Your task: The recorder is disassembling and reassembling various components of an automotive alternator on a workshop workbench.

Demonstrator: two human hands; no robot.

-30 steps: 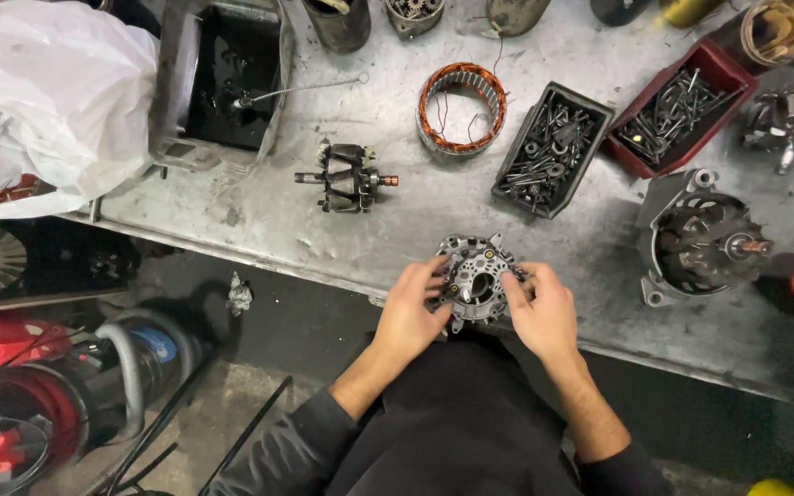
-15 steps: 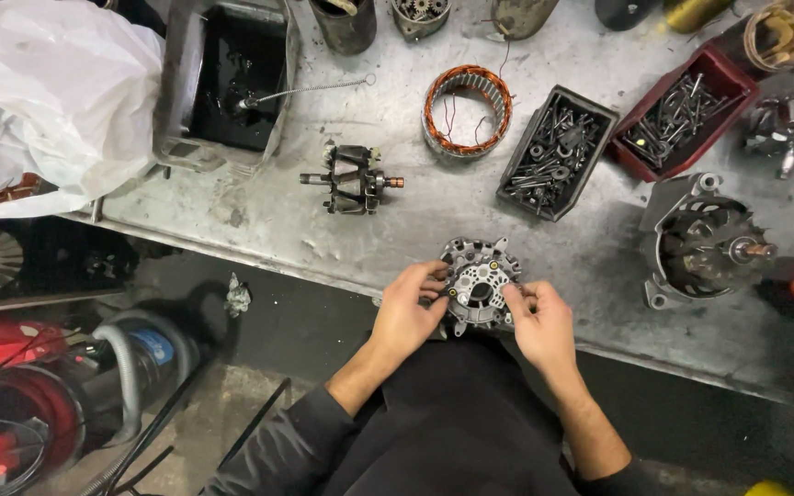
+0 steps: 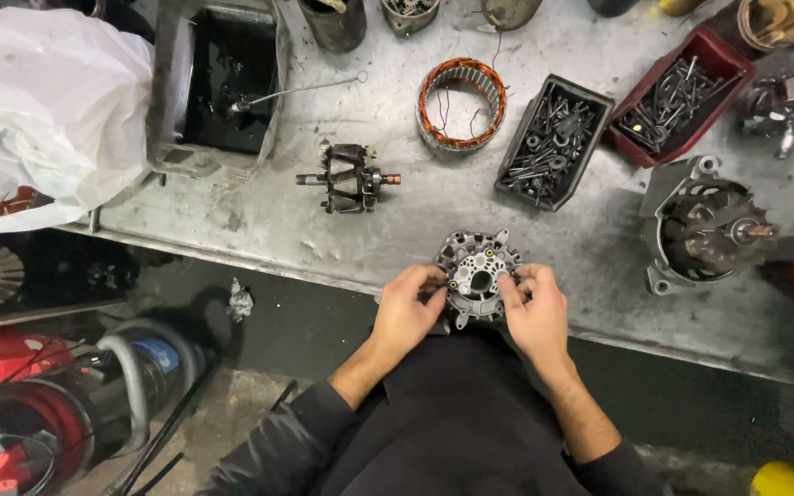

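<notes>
The round alternator end housing (image 3: 478,274) is held at the near edge of the metal workbench (image 3: 590,248). It is gripped on its left side by the left hand (image 3: 406,312) and on its right side by the right hand (image 3: 535,317). A rotor (image 3: 349,178) and a copper-wound stator (image 3: 462,104) are laid farther back, well apart.
</notes>
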